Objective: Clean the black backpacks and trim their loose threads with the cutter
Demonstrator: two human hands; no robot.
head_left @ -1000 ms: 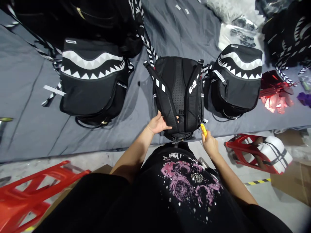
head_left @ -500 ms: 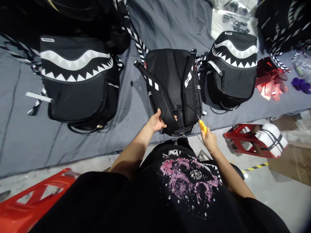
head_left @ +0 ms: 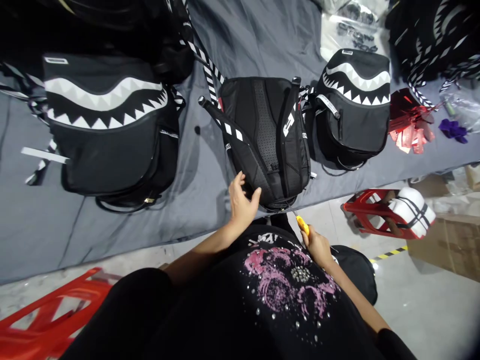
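A black backpack [head_left: 268,130] lies on the cloth-covered table with its padded back and shoulder straps facing up. At its lower left edge is my left hand [head_left: 243,202], fingers apart and holding nothing; whether it touches the bag I cannot tell. My right hand [head_left: 317,246] is closed around a yellow-handled tool [head_left: 302,225] with a thin dark shaft. The shaft points up and left to the bag's near end, by the top handle and zipper. Its exact kind is not clear, and contact at the tip is too small to judge.
Black backpacks with shark-mouth fronts lie on the left [head_left: 108,150] and right [head_left: 354,110]. Red shiny strips [head_left: 412,130] and a purple item [head_left: 453,130] are farther right on the grey cloth [head_left: 210,185]. Red stools stand at lower left [head_left: 48,315] and right [head_left: 369,212].
My left hand has let go of the backpack's strap area and opened. My right hand has drawn the yellow-handled tool down and left, from the bag's right side to its near end.
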